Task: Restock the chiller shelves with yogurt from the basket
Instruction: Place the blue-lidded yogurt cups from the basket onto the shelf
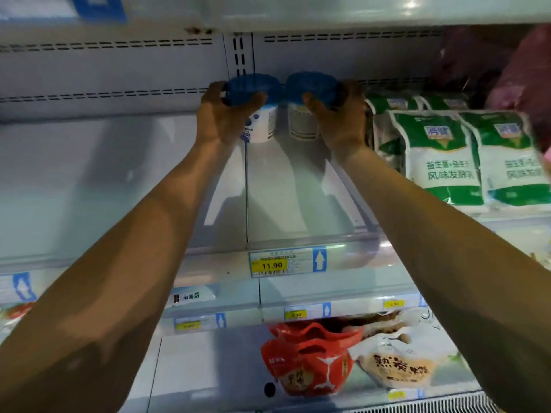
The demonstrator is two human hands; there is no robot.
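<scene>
Left hand: the left hand (222, 114) is at the back of the shelf, fingers and thumb curled round the ribbed blue lid of the left yogurt tub (262, 125).
Right hand: the right hand (337, 117) grips the right yogurt tub (302, 122) the same way, by its blue lid.
Hands together or apart: apart, each on its own tub; both bare forearms stretch forward.
Tubs: 2 round tubs with smooth white printed walls, upright, side by side, their lids nearly touching. I cannot tell whether their bases rest on the shelf.
Shelf: the chiller shelf (298, 204) is glossy white and flat, with a thin upright clear divider running front to back below the left tub.
Back wall: the back panel (119, 70) is pale metal with rows of short dashed slots.
Pouches: soft green-and-white pouches (441, 156) stand just right of the right hand, plump and crinkled.
Price tag: a price tag (272, 265) on the shelf's front rail reads 11.90 on yellow.
Lower shelf: shiny red bags (307, 362) lie beside a beige pouch (399, 365).
</scene>
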